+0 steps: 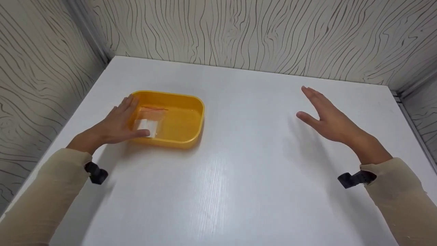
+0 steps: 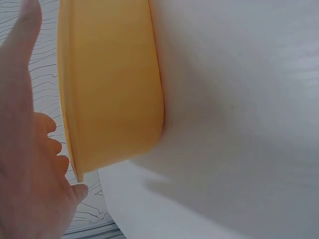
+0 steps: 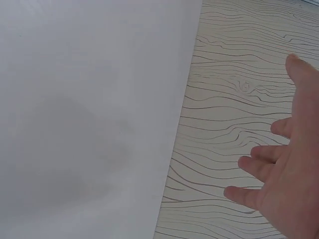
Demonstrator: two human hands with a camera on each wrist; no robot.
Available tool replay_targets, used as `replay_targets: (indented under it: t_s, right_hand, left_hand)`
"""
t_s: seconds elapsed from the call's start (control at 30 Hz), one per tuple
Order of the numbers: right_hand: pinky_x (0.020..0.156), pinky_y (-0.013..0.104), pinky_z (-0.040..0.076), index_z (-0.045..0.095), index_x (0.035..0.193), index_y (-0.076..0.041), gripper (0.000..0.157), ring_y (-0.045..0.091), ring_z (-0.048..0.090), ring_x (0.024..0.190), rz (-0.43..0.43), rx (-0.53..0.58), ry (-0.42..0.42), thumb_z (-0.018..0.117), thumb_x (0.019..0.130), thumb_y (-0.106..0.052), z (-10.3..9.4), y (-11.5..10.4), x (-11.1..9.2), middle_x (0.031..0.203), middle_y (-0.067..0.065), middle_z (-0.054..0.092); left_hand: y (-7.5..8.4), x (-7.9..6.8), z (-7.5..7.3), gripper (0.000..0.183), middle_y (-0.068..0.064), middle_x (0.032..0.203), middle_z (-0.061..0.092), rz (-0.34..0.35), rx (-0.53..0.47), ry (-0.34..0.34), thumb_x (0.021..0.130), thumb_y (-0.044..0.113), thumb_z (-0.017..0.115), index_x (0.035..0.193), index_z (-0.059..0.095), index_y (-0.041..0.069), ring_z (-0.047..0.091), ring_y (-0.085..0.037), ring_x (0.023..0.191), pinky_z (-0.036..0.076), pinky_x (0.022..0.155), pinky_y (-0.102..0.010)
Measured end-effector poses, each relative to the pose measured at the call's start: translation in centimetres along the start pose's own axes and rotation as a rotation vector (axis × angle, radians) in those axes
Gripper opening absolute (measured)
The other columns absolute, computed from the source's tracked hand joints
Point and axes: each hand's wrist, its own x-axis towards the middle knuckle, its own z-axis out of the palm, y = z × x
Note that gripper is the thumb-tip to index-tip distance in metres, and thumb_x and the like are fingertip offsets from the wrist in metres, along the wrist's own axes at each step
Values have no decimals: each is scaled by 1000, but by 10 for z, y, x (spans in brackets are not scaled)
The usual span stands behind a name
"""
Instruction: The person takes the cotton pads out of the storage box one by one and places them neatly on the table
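A yellow plastic bin [image 1: 182,123] stands on the left part of the white table. Inside it lies a clear plastic packet [image 1: 160,118] with a red strip along its top and a white patch below. My left hand [image 1: 117,124] is over the bin's left end, fingers extended and thumb spread across the near rim. From the left wrist view, the fingers show just beyond the rim of the bin [image 2: 112,84]. On the other side, my right hand [image 1: 333,124] hovers above the table, holding nothing, with its fingers extended and thumb apart, as the right wrist view also shows [image 3: 291,169].
The white table [image 1: 239,171] meets a wall [image 1: 239,34] with a wood-grain pattern at its far edge. Similar panels [image 1: 30,85] rise on the left and right. Both wrists carry small black straps [image 1: 96,173] over beige sleeves.
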Motion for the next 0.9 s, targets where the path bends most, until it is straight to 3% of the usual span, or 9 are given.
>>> replay_targets:
  t_s: [0.17, 0.33, 0.5, 0.57, 0.67, 0.77, 0.8, 0.9]
  right_hand:
    - [120, 65, 11, 10, 165, -12, 77, 37, 9, 155, -28, 85, 11, 53, 107, -39, 3, 2, 0, 169, 16, 12]
    - [117, 70, 14, 10, 165, -13, 75, 43, 13, 153, -6, 156, 7, 51, 108, -38, 6, 6, 0, 168, 20, 14]
    - [116, 71, 17, 8, 165, -14, 70, 43, 15, 153, 5, 269, -23, 45, 110, -37, 9, 8, -3, 168, 18, 13]
    - [118, 66, 17, 8, 165, -14, 67, 41, 16, 153, 1, 323, -34, 42, 111, -36, 8, 8, -3, 169, 15, 13]
    - [122, 38, 27, 11, 165, -12, 62, 39, 21, 152, -12, 392, -37, 36, 112, -34, 8, 7, -3, 167, 15, 19]
    - [110, 15, 36, 18, 163, -8, 56, 37, 29, 149, -42, 464, -26, 30, 113, -31, 8, 5, -2, 164, 17, 27]
    - [105, 11, 38, 21, 163, -8, 55, 35, 33, 148, -53, 484, -21, 29, 113, -31, 8, 4, -2, 162, 17, 31]
    - [105, 18, 44, 29, 160, -8, 52, 26, 43, 142, -77, 566, -16, 28, 114, -31, 7, 1, -2, 156, 13, 39]
  left_hand:
    - [-4, -1, 3, 126, -22, 167, -17, 20, 4, 5, 85, 65, 70, 161, -8, 1, -13, -42, 153, 5, 120, -66]
    - [-6, -1, 5, 133, -20, 165, -25, -25, -8, -4, 82, 69, 70, 160, -15, 2, -20, -40, 152, 7, 119, -67]
    - [-9, 1, 7, 137, -19, 166, -24, -53, -27, 0, 80, 71, 72, 159, -17, 3, -19, -38, 153, 7, 120, -65]
    - [-9, 2, 7, 139, -19, 166, -23, -58, -34, 5, 79, 72, 73, 159, -17, 3, -18, -37, 154, 7, 121, -64]
    - [-9, 3, 7, 140, -20, 166, -22, -58, -35, 9, 78, 72, 73, 159, -17, 2, -16, -38, 154, 7, 121, -63]
    - [-7, 3, 7, 142, -20, 166, -23, -57, -41, 6, 77, 72, 73, 158, -19, 1, -15, -39, 154, 8, 121, -63]
    - [-6, 3, 8, 142, -21, 166, -22, -54, -41, 7, 77, 72, 74, 157, -19, 0, -15, -39, 154, 9, 121, -63]
    - [-3, 2, 8, 143, -21, 166, -22, -51, -45, 3, 77, 72, 73, 157, -20, 0, -15, -39, 154, 9, 121, -63]
